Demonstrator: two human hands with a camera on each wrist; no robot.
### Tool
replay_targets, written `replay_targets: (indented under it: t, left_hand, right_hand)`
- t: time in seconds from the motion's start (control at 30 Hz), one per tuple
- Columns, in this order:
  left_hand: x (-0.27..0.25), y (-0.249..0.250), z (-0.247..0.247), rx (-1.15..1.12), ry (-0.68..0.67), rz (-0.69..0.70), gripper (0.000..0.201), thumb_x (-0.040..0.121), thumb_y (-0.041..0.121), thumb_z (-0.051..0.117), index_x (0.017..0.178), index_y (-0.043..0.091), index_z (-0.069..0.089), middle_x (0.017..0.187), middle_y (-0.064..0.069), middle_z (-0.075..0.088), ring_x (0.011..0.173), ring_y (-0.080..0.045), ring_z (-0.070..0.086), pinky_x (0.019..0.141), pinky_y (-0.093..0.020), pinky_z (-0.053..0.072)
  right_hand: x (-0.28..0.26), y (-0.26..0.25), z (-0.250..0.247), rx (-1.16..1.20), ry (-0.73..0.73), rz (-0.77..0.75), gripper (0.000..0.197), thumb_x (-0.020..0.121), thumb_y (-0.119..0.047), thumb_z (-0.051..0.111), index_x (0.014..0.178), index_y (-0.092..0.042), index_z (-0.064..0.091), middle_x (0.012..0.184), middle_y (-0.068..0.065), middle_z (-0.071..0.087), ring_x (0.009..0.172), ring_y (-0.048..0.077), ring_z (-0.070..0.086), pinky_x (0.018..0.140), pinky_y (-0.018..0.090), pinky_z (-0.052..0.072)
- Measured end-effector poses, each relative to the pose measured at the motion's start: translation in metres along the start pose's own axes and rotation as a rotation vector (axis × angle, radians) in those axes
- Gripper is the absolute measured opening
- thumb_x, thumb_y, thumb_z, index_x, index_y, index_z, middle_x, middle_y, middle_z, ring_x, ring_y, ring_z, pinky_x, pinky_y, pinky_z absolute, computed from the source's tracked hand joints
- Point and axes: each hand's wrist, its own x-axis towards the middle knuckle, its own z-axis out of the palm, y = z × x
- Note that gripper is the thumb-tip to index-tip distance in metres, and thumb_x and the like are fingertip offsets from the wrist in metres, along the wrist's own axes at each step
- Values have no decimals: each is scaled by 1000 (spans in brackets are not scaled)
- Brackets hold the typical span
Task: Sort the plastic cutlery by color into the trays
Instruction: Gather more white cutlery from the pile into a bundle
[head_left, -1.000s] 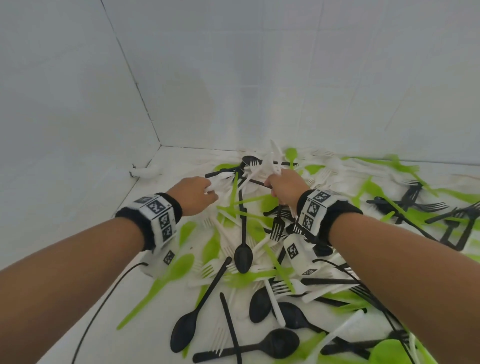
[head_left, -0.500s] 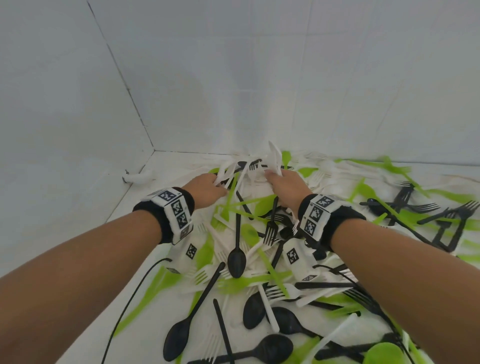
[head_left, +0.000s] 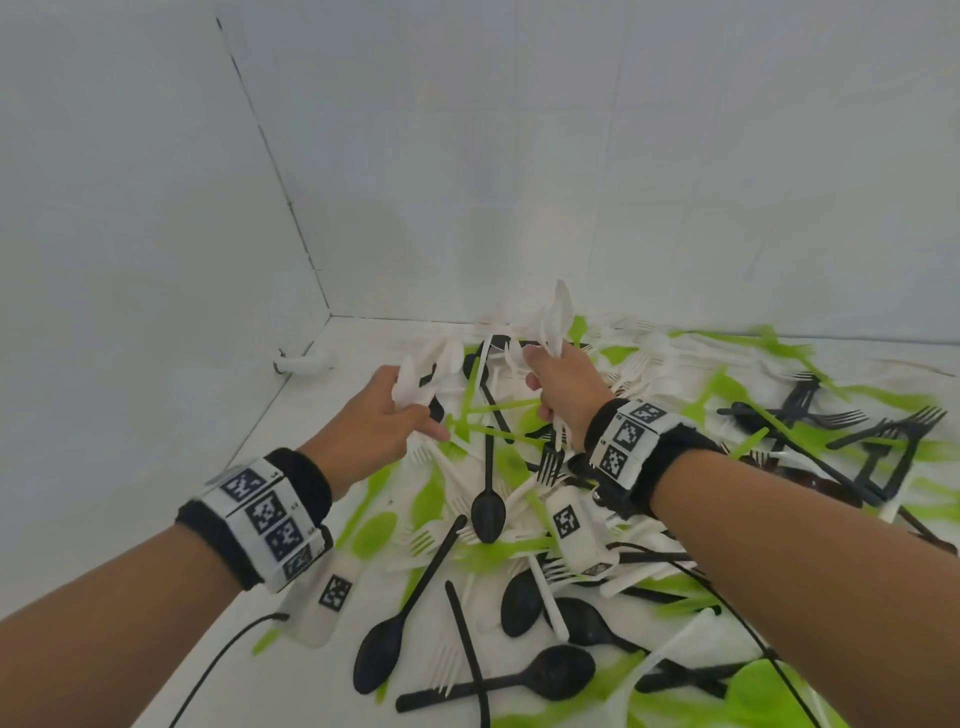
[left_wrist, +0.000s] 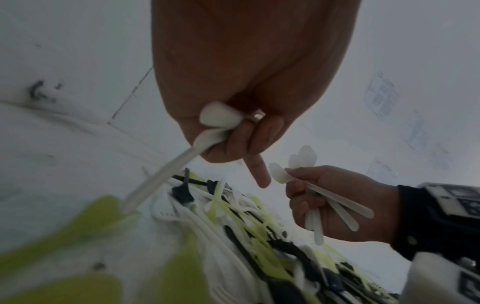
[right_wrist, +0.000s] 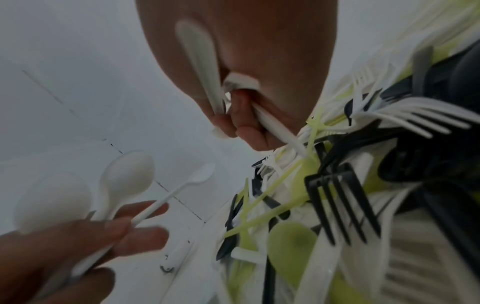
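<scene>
Surface: white tiled floor (head_left: 332, 364) in a corner of white walls.
Cutlery pile (head_left: 519, 519): white, green and black pieces mixed and overlapping on the floor; no trays in view.
Left hand (head_left: 379, 421): raised above the pile, fingers curled round white spoons (head_left: 426, 369).
Right hand (head_left: 561, 384): fingers curled round a white bundle (head_left: 556, 317), bowls pointing up.
Left wrist view: bundle handles fan out below the right fist.
Right wrist view: black fork (right_wrist: 337, 207) close in front, blocking the pile.
Cable (head_left: 218, 670): black, lower left.
</scene>
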Motion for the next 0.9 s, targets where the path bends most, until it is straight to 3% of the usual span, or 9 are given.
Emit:
replay_targets:
  t: [0.13, 0.23, 0.3, 0.4, 0.47, 0.6, 0.67, 0.73, 0.9]
  left_hand:
    - [-8, 16, 19, -125, -77, 28, 16, 96, 12, 65, 89, 22, 76, 60, 16, 57, 55, -12, 22, 45, -20, 23]
    - [-11, 28, 39, -166, -168, 58, 17, 96, 13, 65, 110, 17, 74, 72, 15, 67, 59, -13, 22, 49, -23, 21]
    - [-12, 34, 54, -171, -238, 89, 19, 95, 11, 65, 111, 22, 71, 74, 12, 66, 57, -12, 24, 53, -28, 20]
    - [-15, 40, 75, -154, -330, 103, 11, 98, 11, 62, 100, 20, 67, 61, 8, 50, 54, -10, 27, 52, -26, 22]
    - [-18, 42, 89, -137, -399, 123, 6, 99, 14, 62, 96, 19, 64, 58, 9, 40, 51, -9, 29, 49, -24, 23]
    - [-20, 48, 118, -115, -381, 82, 17, 100, 32, 60, 114, 23, 55, 80, 6, 62, 51, -8, 40, 48, -20, 31]
    - [-16, 50, 131, -139, -347, 27, 24, 100, 35, 55, 118, 19, 53, 95, 0, 61, 55, -12, 39, 48, -22, 32]
    - [-12, 52, 144, -164, -320, 31, 19, 102, 27, 51, 115, 13, 54, 92, -2, 57, 55, -12, 38, 47, -21, 32]
    - [-16, 69, 182, -108, -270, 156, 4, 98, 12, 56, 102, 14, 56, 84, -2, 60, 67, -13, 51, 56, -20, 45]
  right_hand:
    - [-14, 1, 3, 76, 32, -21, 17, 98, -22, 57, 111, -11, 56, 75, 3, 48, 52, 13, 39, 47, 25, 34]
    - [-23, -1, -1, 181, 77, -10, 8, 100, -20, 55, 95, -14, 57, 69, 1, 47, 52, 14, 40, 48, 26, 37]
    - [-29, -2, -7, 236, 118, 5, 13, 101, -23, 55, 93, -13, 59, 70, 3, 49, 54, 17, 45, 53, 30, 41]
    - [-41, 1, -22, 332, 204, 29, 17, 100, -24, 55, 110, -11, 60, 90, 13, 64, 78, 32, 66, 70, 43, 58]
    - [-50, 5, -39, 382, 262, 52, 23, 96, -21, 54, 118, -16, 57, 103, 15, 68, 89, 37, 69, 80, 51, 60]
    - [-68, 6, -90, 395, 522, 40, 34, 88, -20, 55, 122, -14, 56, 92, 6, 59, 71, 23, 56, 60, 34, 50]
    - [-76, 7, -116, 346, 614, 13, 26, 88, -20, 54, 112, -12, 61, 83, 4, 55, 65, 20, 52, 57, 32, 44]
    - [-86, 10, -134, 308, 598, 30, 10, 92, -18, 53, 91, -12, 61, 76, 7, 50, 60, 22, 47, 58, 33, 42]
    - [-110, 21, -144, 277, 380, 26, 20, 101, -27, 55, 88, -14, 60, 76, 6, 49, 65, 20, 48, 58, 30, 41]
